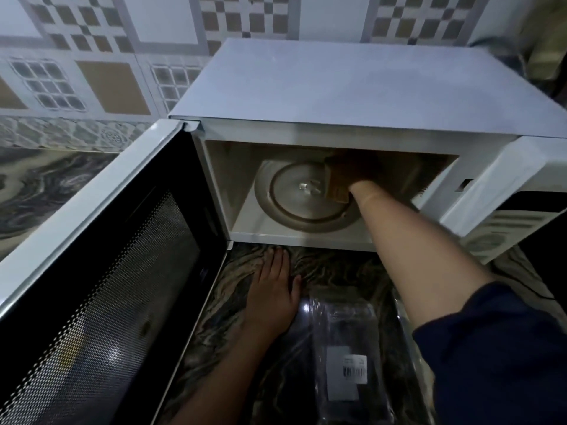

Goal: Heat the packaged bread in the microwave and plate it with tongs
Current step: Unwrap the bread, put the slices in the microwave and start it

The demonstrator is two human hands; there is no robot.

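Inside the open microwave [337, 87], your right grip [356, 173] clasps the bread slices [336, 187] over the turntable's [294, 194] right edge, your left grip [273, 286] lies flat on the bench [346, 265] beside the clear wrapper [346, 348]; heating and plating seemingly remain.

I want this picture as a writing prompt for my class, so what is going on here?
A person is at a microwave with its door swung open. The right hand reaches inside and holds bread over the right edge of the turntable. The left hand rests flat on the counter in front. A clear wrapper with a barcode label lies beside it.
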